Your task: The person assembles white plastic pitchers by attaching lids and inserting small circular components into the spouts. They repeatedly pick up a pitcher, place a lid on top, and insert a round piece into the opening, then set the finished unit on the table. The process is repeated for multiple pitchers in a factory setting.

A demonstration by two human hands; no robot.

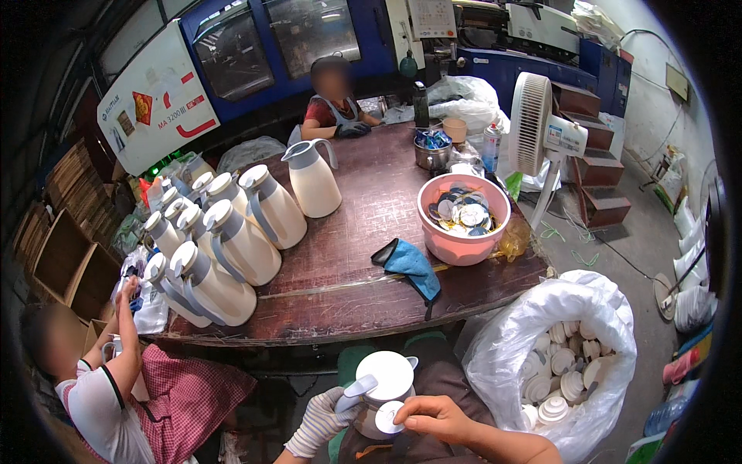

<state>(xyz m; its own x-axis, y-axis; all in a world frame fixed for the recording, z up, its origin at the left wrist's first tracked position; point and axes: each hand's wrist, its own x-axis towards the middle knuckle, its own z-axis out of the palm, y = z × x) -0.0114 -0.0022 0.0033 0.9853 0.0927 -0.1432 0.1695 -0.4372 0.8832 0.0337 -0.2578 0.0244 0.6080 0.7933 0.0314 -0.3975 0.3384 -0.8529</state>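
A cream and grey vacuum jug (386,377) with a white lid stands at my lap, below the table's near edge. My left hand (325,420), in a striped knit glove, is closed round the jug's grey handle. My bare right hand (439,417) pinches a small round white disc (388,417) between thumb and fingers, close against the jug's near side. Whether the disc touches the jug I cannot tell. The jug's lower body is partly hidden behind the disc and my hands.
Several jugs (232,247) crowd the dark table (348,263) at left. A blue glove (413,271) and a pink tub (464,249) of round pieces lie ahead. A plastic sack (495,371) of white lids stands right, beyond it a fan (532,124). Two people sit left and far.
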